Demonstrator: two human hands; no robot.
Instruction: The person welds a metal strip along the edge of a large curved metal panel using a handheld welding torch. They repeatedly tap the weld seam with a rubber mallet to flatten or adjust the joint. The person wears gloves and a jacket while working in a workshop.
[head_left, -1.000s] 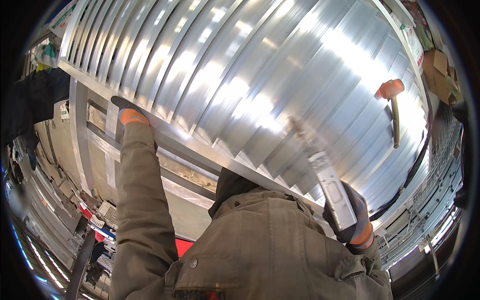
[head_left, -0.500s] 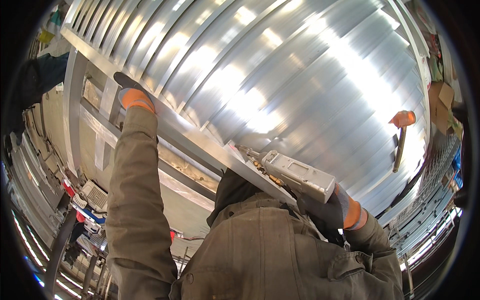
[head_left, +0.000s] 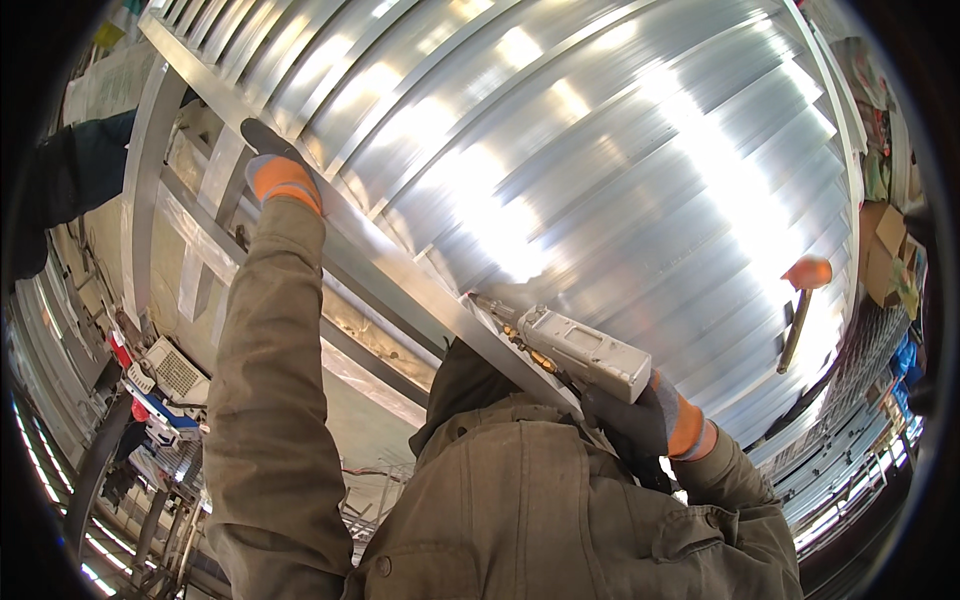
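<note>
My left hand [head_left: 282, 178], in a dark glove with an orange and grey cuff, grips the edge rail [head_left: 225, 100] of a large metal frame. My right hand [head_left: 655, 418], gloved alike, is closed around the rear of a boxy white handheld tool [head_left: 590, 345] with a narrow tip and brass-coloured fittings underneath. Its tip rests at the inner side of the rail, against the shiny slatted metal panel [head_left: 600, 190]. The fingers under the tool are partly hidden. An orange-headed mallet [head_left: 806, 274] lies on the panel to the right.
Below the rail are the frame's legs and crossbars [head_left: 205, 235]. Another person's dark sleeve [head_left: 90, 165] shows at the far left. Shelving with a white basket [head_left: 178, 368] stands at lower left. A cardboard box [head_left: 885, 245] and stacked metal lengths [head_left: 840, 420] are at the right.
The view has turned a little, shifting the whole scene. Both hands keep their hold, and the tool's tip stays at the same part of the rail.
</note>
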